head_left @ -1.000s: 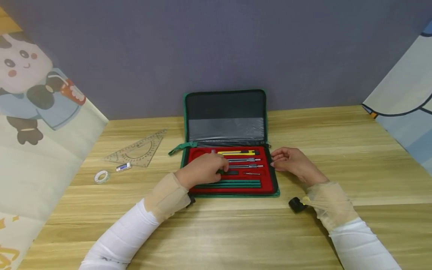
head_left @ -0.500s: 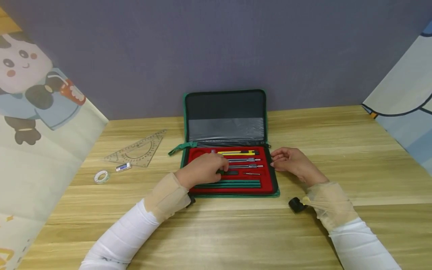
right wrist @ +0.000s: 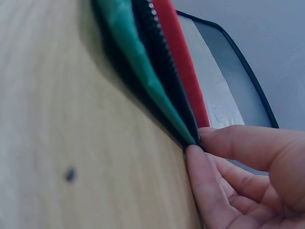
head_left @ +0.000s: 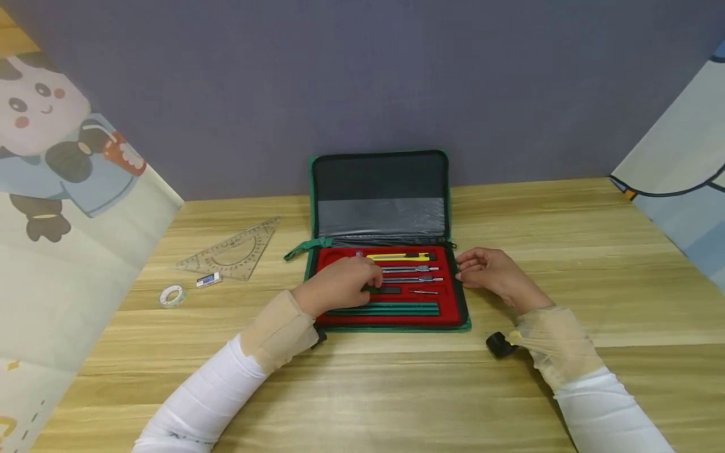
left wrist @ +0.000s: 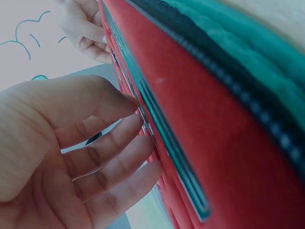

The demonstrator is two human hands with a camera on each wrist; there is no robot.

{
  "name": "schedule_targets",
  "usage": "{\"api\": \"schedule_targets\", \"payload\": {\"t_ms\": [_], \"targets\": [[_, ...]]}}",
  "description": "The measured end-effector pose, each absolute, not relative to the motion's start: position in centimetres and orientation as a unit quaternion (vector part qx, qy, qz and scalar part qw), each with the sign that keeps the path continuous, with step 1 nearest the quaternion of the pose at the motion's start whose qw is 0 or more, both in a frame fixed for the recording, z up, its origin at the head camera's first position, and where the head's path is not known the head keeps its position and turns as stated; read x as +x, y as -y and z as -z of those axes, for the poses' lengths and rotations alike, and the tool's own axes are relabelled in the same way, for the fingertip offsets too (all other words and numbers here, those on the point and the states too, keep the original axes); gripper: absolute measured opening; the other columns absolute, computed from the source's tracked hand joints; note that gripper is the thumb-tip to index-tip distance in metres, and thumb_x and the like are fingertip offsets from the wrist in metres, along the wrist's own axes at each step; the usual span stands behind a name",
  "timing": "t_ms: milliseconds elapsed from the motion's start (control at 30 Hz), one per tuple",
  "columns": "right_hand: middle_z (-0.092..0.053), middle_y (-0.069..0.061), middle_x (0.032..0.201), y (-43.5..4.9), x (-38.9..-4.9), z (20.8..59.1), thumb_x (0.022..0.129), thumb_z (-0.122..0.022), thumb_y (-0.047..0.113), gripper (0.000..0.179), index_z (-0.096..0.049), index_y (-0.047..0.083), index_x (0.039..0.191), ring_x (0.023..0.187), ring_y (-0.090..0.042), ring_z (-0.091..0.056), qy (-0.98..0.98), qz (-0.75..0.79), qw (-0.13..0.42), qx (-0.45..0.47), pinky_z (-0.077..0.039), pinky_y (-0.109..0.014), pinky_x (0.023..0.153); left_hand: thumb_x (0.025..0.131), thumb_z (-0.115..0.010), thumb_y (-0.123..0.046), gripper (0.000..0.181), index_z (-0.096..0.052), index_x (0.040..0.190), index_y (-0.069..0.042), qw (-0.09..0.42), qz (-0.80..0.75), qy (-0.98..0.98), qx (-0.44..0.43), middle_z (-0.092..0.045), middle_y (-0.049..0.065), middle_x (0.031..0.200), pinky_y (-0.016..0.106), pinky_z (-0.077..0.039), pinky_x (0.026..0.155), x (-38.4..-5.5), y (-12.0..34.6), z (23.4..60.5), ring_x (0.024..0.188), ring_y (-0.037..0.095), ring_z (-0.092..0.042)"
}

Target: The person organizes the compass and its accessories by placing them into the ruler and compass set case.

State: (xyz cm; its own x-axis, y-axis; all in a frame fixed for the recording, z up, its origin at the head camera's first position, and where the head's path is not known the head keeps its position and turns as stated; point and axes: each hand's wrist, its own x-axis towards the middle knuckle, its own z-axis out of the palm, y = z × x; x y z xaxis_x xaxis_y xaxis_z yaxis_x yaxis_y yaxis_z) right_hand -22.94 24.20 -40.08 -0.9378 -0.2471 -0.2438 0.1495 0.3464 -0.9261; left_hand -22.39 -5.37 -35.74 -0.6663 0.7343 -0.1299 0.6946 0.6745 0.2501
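A wood-grained tabletop [head_left: 396,390] is lying beneath the grip; a purplish-grey wall [head_left: 362,88] is rising beyond it; cartoon-printed panels [head_left: 73,251] are flanking it.

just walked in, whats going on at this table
A zip case lies open on the table. The person's left hand is down at its red tray; whether it pinches anything there is unclear. The right hand pinches the case at its right edge. A yellow cutter lies in the tray, while a clear set square and an eraser lie outside, to the left.
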Motion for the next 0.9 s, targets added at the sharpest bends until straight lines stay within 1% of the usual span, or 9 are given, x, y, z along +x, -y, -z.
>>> {"api": "schedule_targets", "payload": {"t_ms": [100,167,267,333,400,567,733,900], "targets": [[-0.054,-0.012,0.099,-24.2,-22.9,40.1,0.085,-0.058,-0.005,0.044,-0.042,-0.016,0.124,0.081,-0.004,-0.060,-0.801,0.572,0.173,-0.029,-0.054,-0.021,0.072,0.081,-0.060,0.002,0.012,-0.063,0.086,-0.008,0.099,-0.095,-0.907,0.397,-0.055,0.002,0.080,0.027,-0.042,0.066,-22.4,5.9,35.8,0.070,0.014,-0.041],[-0.054,-0.012,0.099,-24.3,-22.9,40.1,0.085,-0.059,-0.005,0.044,-0.042,-0.016,0.124,0.080,-0.004,-0.060,-0.801,0.572,0.173,-0.029,-0.054,-0.021,0.072,0.080,-0.060,0.003,0.011,-0.062,0.083,-0.008,0.089,-0.096,-0.907,0.400,-0.052,0.002,0.076,0.027,-0.040,0.065,-22.5,6.3,35.8,0.069,0.015,-0.038],[-0.054,-0.013,0.099,-24.3,-22.9,40.1,0.085,-0.058,-0.005,0.044,-0.042,-0.016,0.124,0.080,-0.004,-0.060,-0.802,0.572,0.171,-0.029,-0.054,-0.022,0.072,0.081,-0.061,0.001,0.011,-0.064,0.087,-0.007,0.077,-0.094,-0.910,0.396,-0.058,0.001,0.081,0.026,-0.046,0.070,-22.5,7.1,35.9,0.071,0.013,-0.046],[-0.054,-0.013,0.099,-24.3,-22.9,40.1,0.084,-0.058,-0.006,0.044,-0.042,-0.016,0.124,0.080,-0.004,-0.060,-0.802,0.572,0.171,-0.029,-0.054,-0.022,0.072,0.081,-0.062,0.000,0.013,-0.066,0.091,-0.007,0.072,-0.092,-0.913,0.391,-0.062,0.003,0.089,0.028,-0.050,0.074,-22.5,7.6,35.9,0.076,0.014,-0.053],[-0.054,-0.013,0.099,-24.4,-22.9,40.1,0.084,-0.058,-0.006,0.044,-0.042,-0.016,0.124,0.080,-0.004,-0.060,-0.801,0.573,0.170,-0.030,-0.055,-0.022,0.071,0.081,-0.063,0.000,0.015,-0.067,0.095,-0.006,0.075,-0.090,-0.917,0.381,-0.064,0.004,0.094,0.029,-0.051,0.074,-22.4,8.2,35.8,0.079,0.015,-0.055],[-0.054,-0.012,0.098,-24.4,-23.0,40.2,0.084,-0.058,-0.006,0.044,-0.042,-0.016,0.123,0.079,-0.004,-0.060,-0.800,0.574,0.170,-0.029,-0.055,-0.022,0.071,0.081,-0.064,-0.001,0.017,-0.066,0.097,-0.006,0.084,-0.093,-0.928,0.352,-0.064,0.004,0.095,0.029,-0.051,0.074,-22.3,9.6,35.7,0.081,0.016,-0.056],[-0.054,-0.011,0.097,-24.3,-23.0,40.3,0.085,-0.058,-0.006,0.043,-0.042,-0.016,0.123,0.079,-0.004,-0.060,-0.800,0.574,0.171,-0.033,-0.055,-0.022,0.071,0.080,-0.065,-0.002,0.017,-0.067,0.097,-0.005,0.072,-0.097,-0.935,0.333,-0.065,0.004,0.095,0.031,-0.052,0.077,-22.3,11.4,35.5,0.087,0.018,-0.058],[-0.055,-0.009,0.095,-24.2,-23.0,40.3,0.085,-0.062,-0.004,0.044,-0.043,-0.016,0.122,0.078,-0.004,-0.058,-0.800,0.575,0.167,-0.033,-0.055,-0.022,0.070,0.079,-0.065,0.000,0.018,-0.067,0.096,-0.005,0.066,-0.106,-0.942,0.311,-0.064,0.004,0.094,0.032,-0.052,0.075,-22.1,13.5,35.4,0.086,0.018,-0.059]]}}
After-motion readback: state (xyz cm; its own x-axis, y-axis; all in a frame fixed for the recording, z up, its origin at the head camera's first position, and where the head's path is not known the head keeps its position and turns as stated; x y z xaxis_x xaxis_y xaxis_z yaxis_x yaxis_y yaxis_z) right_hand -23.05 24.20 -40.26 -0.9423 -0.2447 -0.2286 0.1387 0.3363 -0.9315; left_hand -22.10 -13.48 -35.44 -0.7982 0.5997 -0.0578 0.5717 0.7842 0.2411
